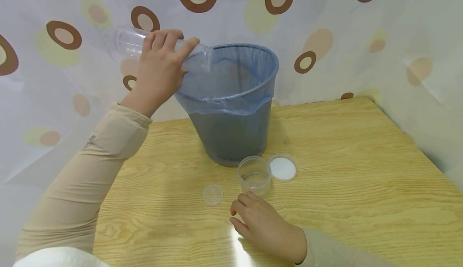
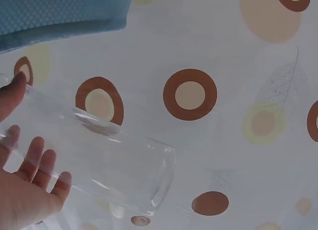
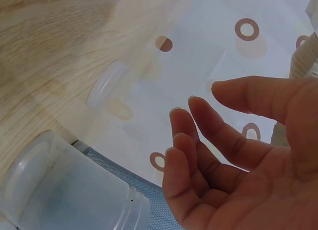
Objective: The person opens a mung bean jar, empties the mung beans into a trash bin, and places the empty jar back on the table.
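A tall clear plastic cylinder (image 2: 109,150), like a tumbler or jar, is tipped on its side with one end over the rim of the waste bin (image 1: 231,134). My left hand (image 1: 162,64) grips it around the middle, thumb on one side and fingers on the other. Low over the table, my right hand (image 1: 265,225) hangs with loosely bent fingers and holds nothing. Just beyond its fingers stands a short clear jar (image 1: 255,174) without a lid on it. Whether anything is inside the tipped cylinder cannot be made out.
A round lid with a white lining (image 1: 283,168) lies right of the jar, and a small clear disc (image 1: 213,195) lies to its left. A thin blue bag (image 1: 231,108) lines the mesh bin. Behind the wooden table (image 1: 347,146) hangs a patterned sheet (image 1: 336,22).
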The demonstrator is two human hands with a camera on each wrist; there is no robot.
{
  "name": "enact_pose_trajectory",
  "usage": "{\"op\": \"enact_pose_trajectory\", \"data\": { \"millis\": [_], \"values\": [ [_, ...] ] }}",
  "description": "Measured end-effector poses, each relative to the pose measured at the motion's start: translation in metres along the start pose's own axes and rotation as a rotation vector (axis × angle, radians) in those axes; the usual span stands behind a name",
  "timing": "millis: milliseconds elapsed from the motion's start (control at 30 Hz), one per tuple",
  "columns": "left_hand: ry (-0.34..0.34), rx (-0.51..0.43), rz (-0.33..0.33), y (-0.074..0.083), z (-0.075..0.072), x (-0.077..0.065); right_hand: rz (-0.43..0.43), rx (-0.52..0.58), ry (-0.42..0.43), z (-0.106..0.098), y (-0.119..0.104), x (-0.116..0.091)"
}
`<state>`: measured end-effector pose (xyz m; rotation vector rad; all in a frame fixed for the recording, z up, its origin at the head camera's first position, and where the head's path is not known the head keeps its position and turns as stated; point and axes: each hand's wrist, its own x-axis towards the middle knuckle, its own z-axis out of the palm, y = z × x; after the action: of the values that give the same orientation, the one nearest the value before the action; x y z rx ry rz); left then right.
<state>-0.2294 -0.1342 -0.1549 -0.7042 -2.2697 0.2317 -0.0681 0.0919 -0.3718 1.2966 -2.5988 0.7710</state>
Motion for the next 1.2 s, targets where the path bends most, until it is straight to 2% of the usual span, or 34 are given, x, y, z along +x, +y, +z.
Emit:
{"op": "enact_pose_trajectory", "data": {
  "millis": [500, 633, 800, 900, 1100, 1200],
  "values": [
    [0.118, -0.187, -0.183, -0.012, -0.001, -0.020, 0.029, 0.014, -0.024, 0.001, -0.004, 0.004],
    [0.180, -0.236, -0.223, -0.012, -0.002, -0.025, 0.029, 0.014, -0.027, 0.002, -0.004, 0.004],
    [0.287, -0.283, -0.237, -0.013, 0.001, -0.032, 0.035, 0.016, -0.028, 0.002, -0.004, 0.004],
    [0.335, -0.326, -0.275, -0.012, 0.001, -0.035, 0.043, 0.020, -0.026, 0.002, -0.004, 0.004],
    [0.395, -0.452, -0.392, -0.005, -0.003, -0.041, 0.041, 0.016, -0.023, 0.003, -0.004, 0.004],
    [0.408, -0.499, -0.412, -0.003, -0.004, -0.045, 0.038, 0.014, -0.025, 0.003, -0.004, 0.004]
  ]
}}
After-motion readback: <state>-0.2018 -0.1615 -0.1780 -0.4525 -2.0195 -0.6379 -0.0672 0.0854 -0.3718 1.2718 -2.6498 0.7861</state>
